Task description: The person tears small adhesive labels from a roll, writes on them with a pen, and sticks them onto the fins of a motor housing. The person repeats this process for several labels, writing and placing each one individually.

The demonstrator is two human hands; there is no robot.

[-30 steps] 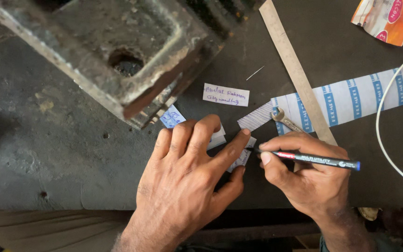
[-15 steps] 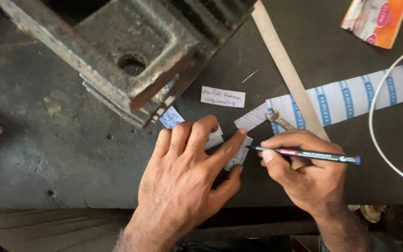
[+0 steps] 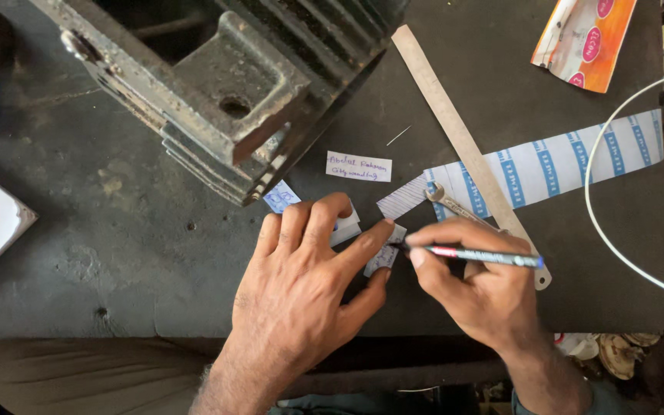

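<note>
A: Why is the left hand point(image 3: 301, 284) spread flat like that, just below the middle of the frame?

B: It looks to be pinning the small paper slip point(image 3: 382, 257) to the dark worktop point(image 3: 117, 253). The fingers are splayed open and pressed down, with forefinger and thumb on either side of the slip so it cannot slide. It grips nothing; it only presses.

A: And the right hand point(image 3: 486, 292)?

B: Closed round a pen point(image 3: 478, 254), held nearly level, its tip pointing left and meeting the slip's edge at centre frame. I judge that the paper is steadied for writing.

A: What does the slip look like?

B: Small, white with blue print, mostly hidden under the fingers, so I cannot tell its full shape. A similar blue-printed scrap point(image 3: 280, 196) peeks out above the knuckles.

A: Anything else close by?

B: A white label with handwriting point(image 3: 358, 166) lies just above the hands. To the right, a long blue-striped paper strip point(image 3: 547, 165) runs toward the upper right, crossed by a steel ruler point(image 3: 455, 131), with a small spanner point(image 3: 455, 204) lying on it. A heavy rusty metal casting point(image 3: 224, 84) fills the upper left.
</note>
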